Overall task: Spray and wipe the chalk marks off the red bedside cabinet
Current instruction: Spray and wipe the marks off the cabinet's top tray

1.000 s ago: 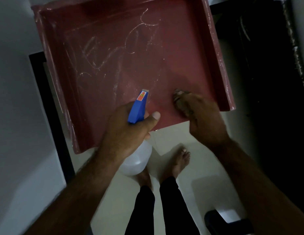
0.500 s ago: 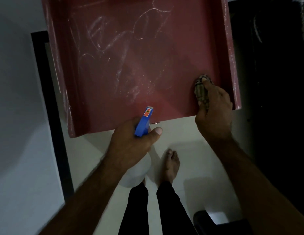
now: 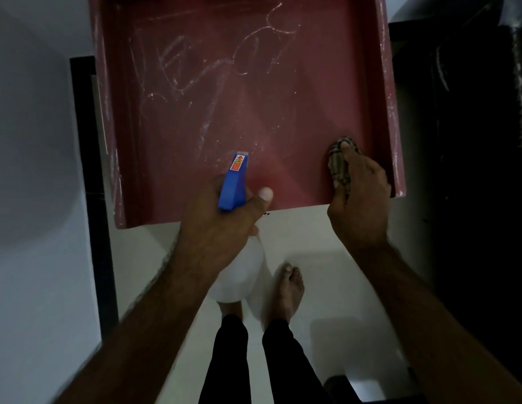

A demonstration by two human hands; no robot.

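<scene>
The red bedside cabinet (image 3: 312,91) fills the upper half of the view, its top rimmed by raised side walls. White chalk marks (image 3: 195,68) run across its left and middle. My left hand (image 3: 219,225) grips a white spray bottle (image 3: 239,272) with a blue head (image 3: 235,182), held over the front edge with the nozzle pointing at the top. My right hand (image 3: 359,199) holds a checked cloth (image 3: 338,164) pressed on the front right corner of the top, beside the right wall.
A black frame (image 3: 90,170) runs down the left of the cabinet against a pale wall. Dark furniture (image 3: 464,170) stands to the right. My bare feet (image 3: 289,290) and dark trousers stand on the white floor just below the cabinet's front edge.
My right hand slid the cloth from the front middle of the top to the front right corner. The spray bottle stayed in my left hand near the front edge.
</scene>
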